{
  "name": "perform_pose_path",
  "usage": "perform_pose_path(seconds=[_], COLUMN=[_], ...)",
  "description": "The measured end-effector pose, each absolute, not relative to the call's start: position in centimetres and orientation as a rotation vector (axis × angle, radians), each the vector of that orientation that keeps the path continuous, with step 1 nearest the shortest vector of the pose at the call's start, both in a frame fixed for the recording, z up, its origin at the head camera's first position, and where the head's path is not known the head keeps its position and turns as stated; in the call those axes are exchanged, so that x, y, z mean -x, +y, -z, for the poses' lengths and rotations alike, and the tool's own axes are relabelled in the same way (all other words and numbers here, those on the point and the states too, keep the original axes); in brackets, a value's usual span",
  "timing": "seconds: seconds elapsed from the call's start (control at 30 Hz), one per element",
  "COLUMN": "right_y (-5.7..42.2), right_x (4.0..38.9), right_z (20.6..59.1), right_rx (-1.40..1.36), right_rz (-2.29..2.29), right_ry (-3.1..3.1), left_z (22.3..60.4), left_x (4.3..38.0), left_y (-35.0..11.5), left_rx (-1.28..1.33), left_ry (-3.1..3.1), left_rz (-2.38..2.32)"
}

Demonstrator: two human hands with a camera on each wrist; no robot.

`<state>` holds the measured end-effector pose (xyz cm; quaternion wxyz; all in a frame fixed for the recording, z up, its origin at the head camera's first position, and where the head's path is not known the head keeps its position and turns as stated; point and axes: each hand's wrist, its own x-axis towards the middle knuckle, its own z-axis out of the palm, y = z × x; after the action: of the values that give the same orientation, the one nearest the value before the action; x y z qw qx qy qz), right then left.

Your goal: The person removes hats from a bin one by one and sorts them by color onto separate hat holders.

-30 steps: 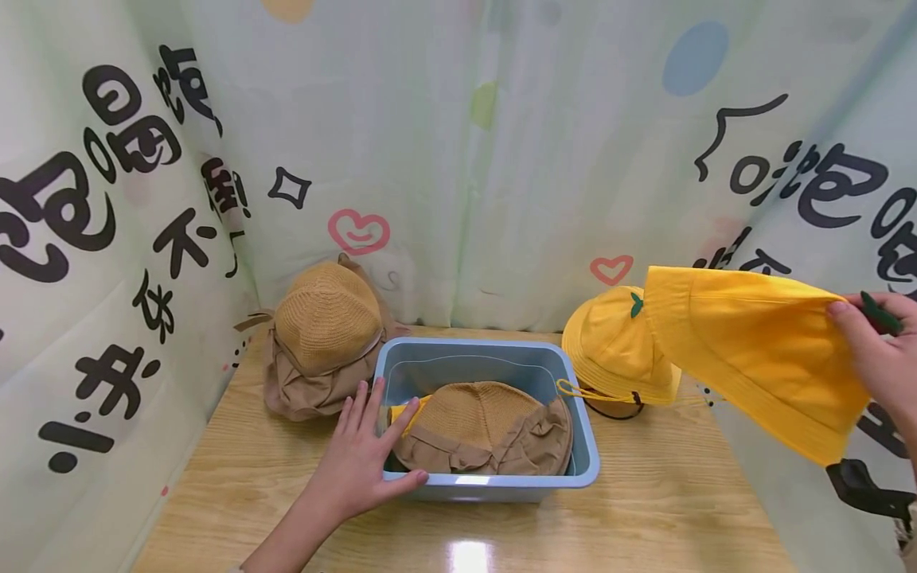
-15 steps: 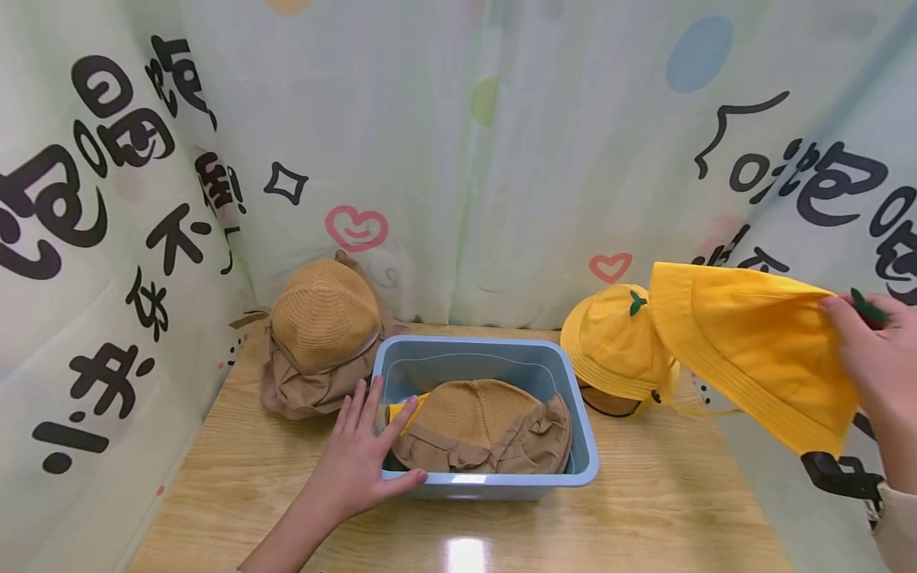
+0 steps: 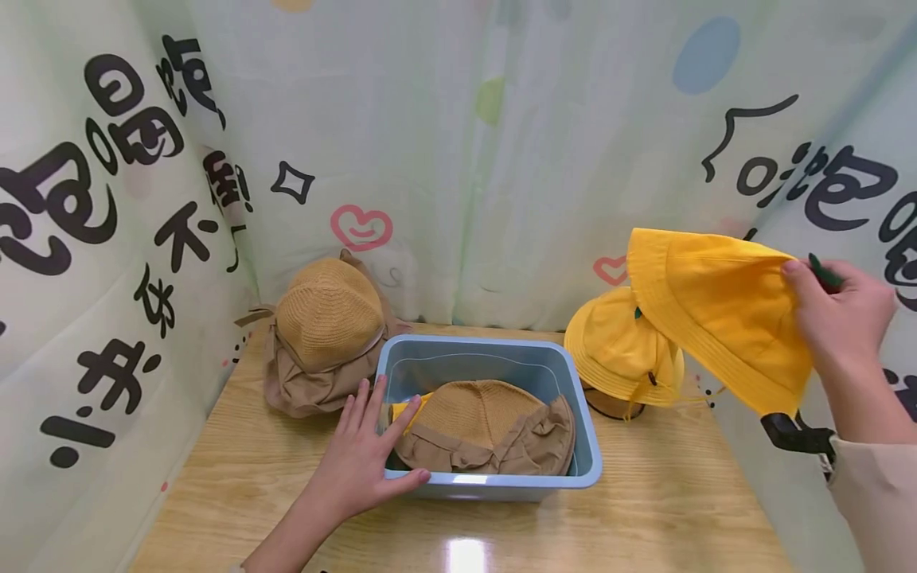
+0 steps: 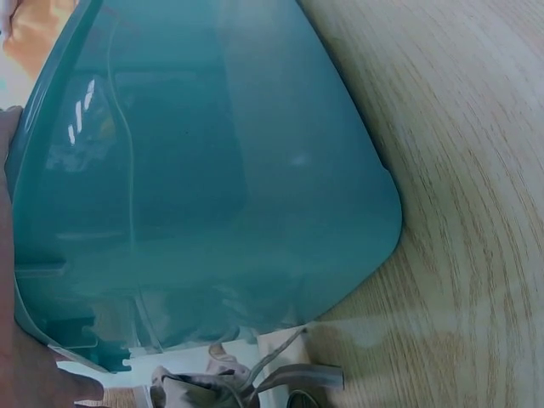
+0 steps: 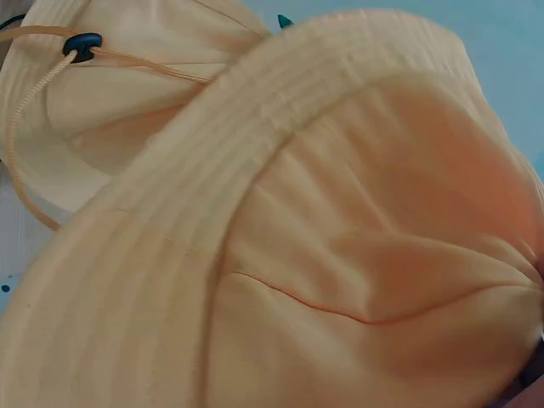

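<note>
In the head view my right hand (image 3: 845,318) pinches a yellow bucket hat (image 3: 723,310) by the top of its crown, beside a green leaf tab. The hat hangs sideways in the air, its brim toward the left. Its crown and stitched brim fill the right wrist view. Behind it a second yellow hat (image 3: 619,342) rests on its stand, with a cord and black toggle (image 5: 82,47). My left hand (image 3: 361,461), fingers spread, rests on the left front corner of a blue plastic bin (image 3: 501,481). Inside the bin lies a tan woven hat with a brown ruffled brim (image 3: 487,426).
Another tan hat with a brown brim (image 3: 329,318) stands left of the bin, at the back. A bit of yellow fabric (image 3: 401,410) shows in the bin beside the tan hat. Printed curtains (image 3: 458,159) enclose the wooden table (image 3: 645,509) at the back and both sides.
My right hand has moved left and slightly up with the yellow hat, which now overlaps more of the hat behind it. My left hand stays on the bin.
</note>
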<state>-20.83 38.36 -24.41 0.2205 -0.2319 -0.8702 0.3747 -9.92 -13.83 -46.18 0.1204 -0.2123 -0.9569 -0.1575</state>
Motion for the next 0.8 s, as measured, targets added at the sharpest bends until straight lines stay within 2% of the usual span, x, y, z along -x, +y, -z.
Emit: perform_pose_path(seconds=[0.43, 0.57, 0.8], right_y=[38.3, 37.9, 36.6], right_x=[23.4, 24.4, 26.5], right_z=[25.6, 25.0, 21.5], right_rx=[0.188, 0.250, 0.351], right_rz=[-0.683, -0.678, -0.683], right_ry=[-2.931, -2.878, -2.485], left_z=[46.2, 46.3, 46.2], left_x=[9.9, 10.0, 10.0], left_y=[-13.8, -13.8, -13.8], left_rx=[0.617, 0.613, 0.616], left_ry=[-2.787, -2.790, -2.788], left_rz=[0.454, 0.452, 0.451])
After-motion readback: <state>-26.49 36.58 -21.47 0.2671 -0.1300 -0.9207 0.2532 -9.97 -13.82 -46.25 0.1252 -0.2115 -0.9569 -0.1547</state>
